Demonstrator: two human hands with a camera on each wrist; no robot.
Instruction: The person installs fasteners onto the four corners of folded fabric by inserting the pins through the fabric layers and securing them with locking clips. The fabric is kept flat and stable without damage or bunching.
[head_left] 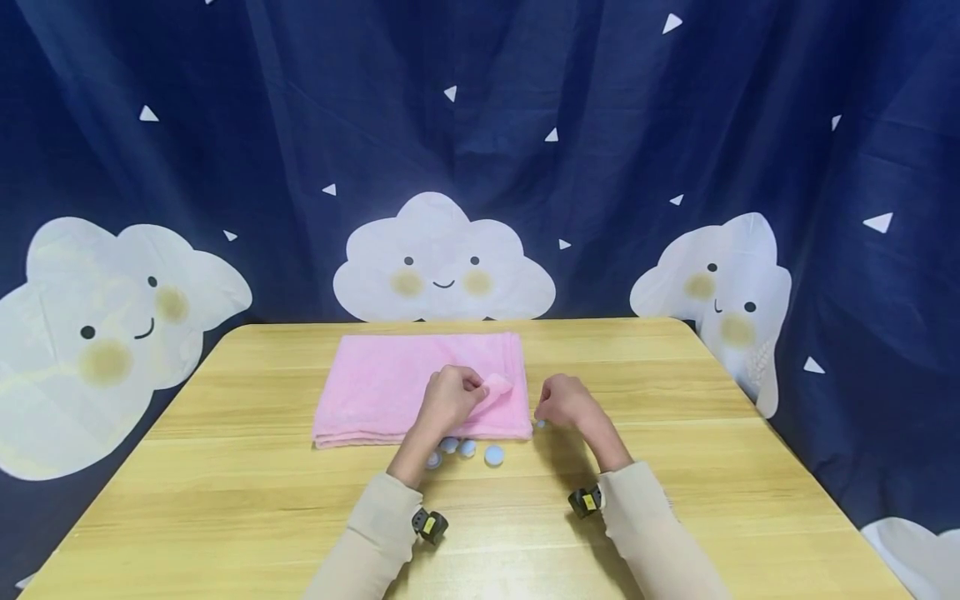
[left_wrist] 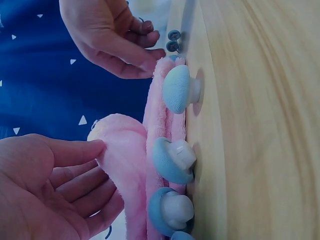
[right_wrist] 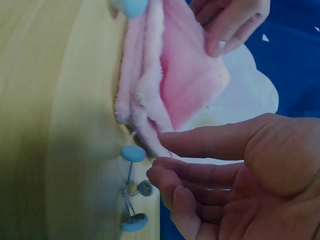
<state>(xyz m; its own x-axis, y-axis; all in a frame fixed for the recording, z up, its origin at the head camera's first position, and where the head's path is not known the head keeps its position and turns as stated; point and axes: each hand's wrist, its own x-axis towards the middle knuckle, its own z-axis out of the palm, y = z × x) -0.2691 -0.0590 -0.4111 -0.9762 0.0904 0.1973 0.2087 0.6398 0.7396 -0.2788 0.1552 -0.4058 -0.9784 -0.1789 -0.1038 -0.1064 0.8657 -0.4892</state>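
A folded pink plush blanket (head_left: 375, 392) lies on the table. My left hand (head_left: 452, 396) pinches a raised flap of its top layer between thumb and fingers. My right hand (head_left: 566, 402) hovers just past the blanket's right edge, its fingers loosely bent. In the right wrist view its thumb and fingertips are apart, close to the blanket's corner, with nothing visible between them. Beside those fingertips are a few blue-headed pins (right_wrist: 134, 153) with thin metal shafts. Several blue mushroom-shaped caps (left_wrist: 177, 90) with white stems sit along the blanket's front edge, partly hidden by my left forearm in the head view.
The wooden table (head_left: 247, 500) reaches back to a dark blue curtain (head_left: 495, 158) printed with white clouds and triangles. Each wrist carries a small black camera (head_left: 430, 526).
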